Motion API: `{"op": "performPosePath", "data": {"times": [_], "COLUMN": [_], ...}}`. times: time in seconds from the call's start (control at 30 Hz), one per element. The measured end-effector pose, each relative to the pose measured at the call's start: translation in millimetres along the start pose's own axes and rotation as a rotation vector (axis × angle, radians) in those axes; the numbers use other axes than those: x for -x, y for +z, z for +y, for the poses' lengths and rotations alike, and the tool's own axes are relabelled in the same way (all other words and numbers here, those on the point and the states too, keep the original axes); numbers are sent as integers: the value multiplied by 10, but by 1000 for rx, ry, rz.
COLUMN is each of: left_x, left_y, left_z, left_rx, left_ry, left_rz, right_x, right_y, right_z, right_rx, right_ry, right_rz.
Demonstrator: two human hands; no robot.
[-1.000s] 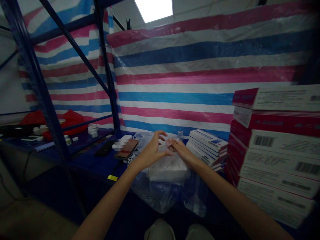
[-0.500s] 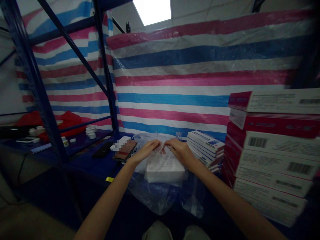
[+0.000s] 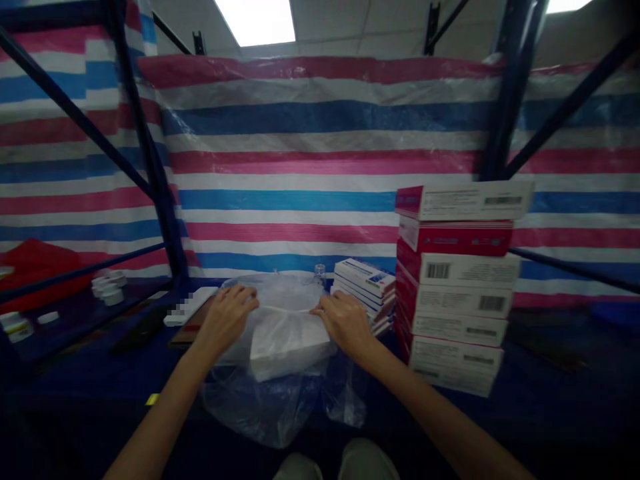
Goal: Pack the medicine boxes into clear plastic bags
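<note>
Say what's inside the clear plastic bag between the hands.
A white box shows through the clear plastic bag, its top and near side visible. Its underside is covered, so whether anything lies beneath it can't be told.

One head-worn view, forward and down past the near hands [image 3: 347, 323] toward the striped sheet [image 3: 300, 200] behind.

We see a thin, glossy, crinkled clear plastic bag [image 3: 270, 417] and, showing through it, a smooth white box [image 3: 287, 343] that looks like card. Behind, we find striped plastic sheeting [image 3: 310, 160], creased and shiny in patches. The stacked cartons [image 3: 460, 293] look to us like smooth printed cardboard, the blue rack post [image 3: 515, 93] like painted metal with a soft sheen.
</note>
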State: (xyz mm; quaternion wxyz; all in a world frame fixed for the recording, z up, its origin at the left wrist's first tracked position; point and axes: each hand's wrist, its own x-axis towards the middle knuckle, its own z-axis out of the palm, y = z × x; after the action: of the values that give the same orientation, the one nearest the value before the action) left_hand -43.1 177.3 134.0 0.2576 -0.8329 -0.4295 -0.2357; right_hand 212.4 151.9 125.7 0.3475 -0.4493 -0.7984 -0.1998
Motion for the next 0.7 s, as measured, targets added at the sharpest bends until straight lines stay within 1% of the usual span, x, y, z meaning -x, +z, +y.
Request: {"op": "performPosePath", "data": {"times": [0.03,0.1,0.2,0.3,0.37,0.4,0.43,0.47,0.57,0.6,0.63,0.67,0.7], "left_x": [76,181,206,160,150,156,169,186,261,296,337,386,440], "left_y": [48,155,269,326,357,370,381,391,431,461,505,564,635], "left_z": [-38,-80,-90,-93,-95,-93,-89,-86,-88,-100,-118,-141,-169], "left_rx": [-47,-96,-132,-123,-96,-77,-51,-19,106,158,210,256,291], "left_ry": [22,68,105,101,67,41,11,-22,-146,-182,-208,-222,-226], "left_rz": [-21,-49,-61,-70,-74,-74,-74,-75,-89,-101,-111,-117,-117], "right_x": [92,226,249,105,-34,-112,-195,-281,-521,-578,-615,-629,-622], "right_y": [2,10,-39,-176,-237,-237,-213,-170,15,66,101,118,114], "right_z": [-7,-21,-29,-50,-86,-107,-129,-149,-187,-193,-196,-198,-200], "right_rx": [25,7,-81,-163,-233,-256,-260,-245,-186,-192,-206,-219,-219], "right_ry": [42,122,153,66,-76,-159,-232,-279,-288,-288,-298,-315,-335], "right_rz": [-24,-74,-123,-150,-218,-276,-363,-480,-875,-961,-1002,-995,-956]}}
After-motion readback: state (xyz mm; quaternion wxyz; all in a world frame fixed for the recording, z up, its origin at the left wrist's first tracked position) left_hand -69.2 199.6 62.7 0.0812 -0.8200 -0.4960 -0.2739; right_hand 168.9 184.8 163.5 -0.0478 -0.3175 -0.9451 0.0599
